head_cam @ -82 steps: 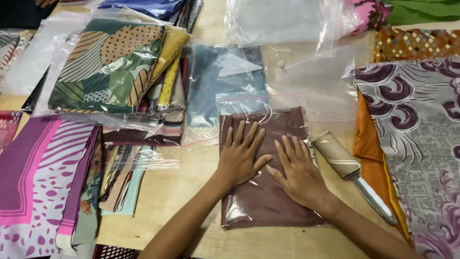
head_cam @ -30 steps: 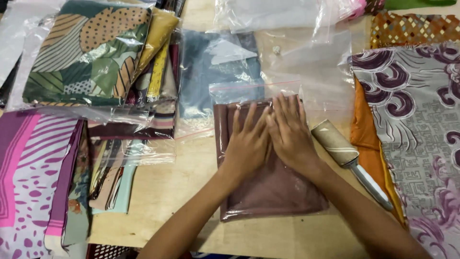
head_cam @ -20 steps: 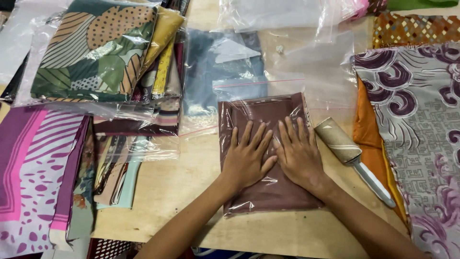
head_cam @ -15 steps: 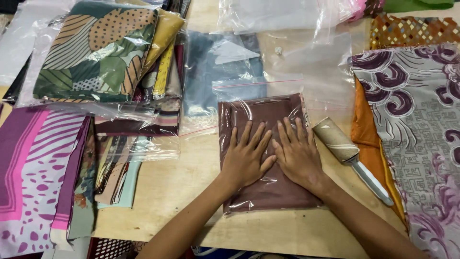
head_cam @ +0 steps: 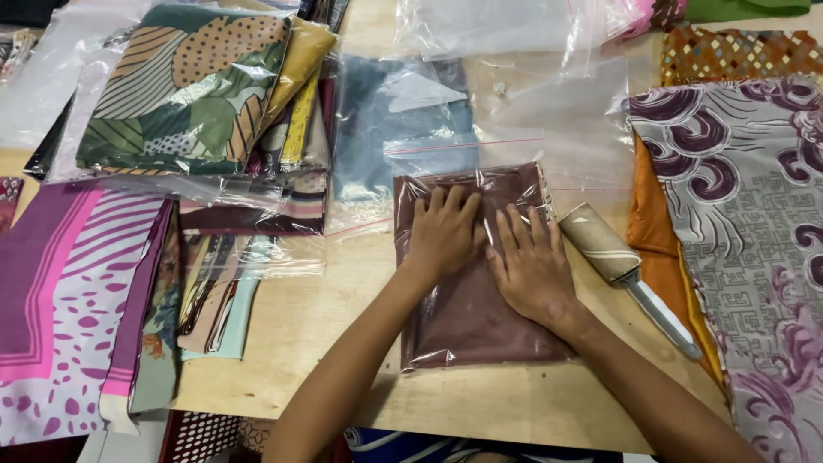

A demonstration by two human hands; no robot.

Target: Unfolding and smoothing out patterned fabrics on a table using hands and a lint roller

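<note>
Wooden table point(head_cam: 343, 343) crowded with bagged fabrics; left hand point(head_cam: 446, 233) and right hand point(head_cam: 533, 267) lie flat, fingers spread, gripping nothing, on bagged brown cloth point(head_cam: 476, 317) near the front edge. Slick plastic could slide under pressure, nudging the lint roller point(head_cam: 613, 257) just beside it.

My hands cover the middle of the brown bagged cloth point(head_cam: 480, 317). The purple patterned fabric point(head_cam: 746, 257) runs off the right edge; the pink striped cloth point(head_cam: 60, 309) off the left.

A pale wooden table point(head_cam: 334, 343) fills almost the whole view, its smooth top evenly lit by soft light without hard shadows. Under the near edge of the table, at the bottom left, a dark red plastic basket with a white lattice pattern point(head_cam: 201, 437) is partly visible on the floor.
</note>
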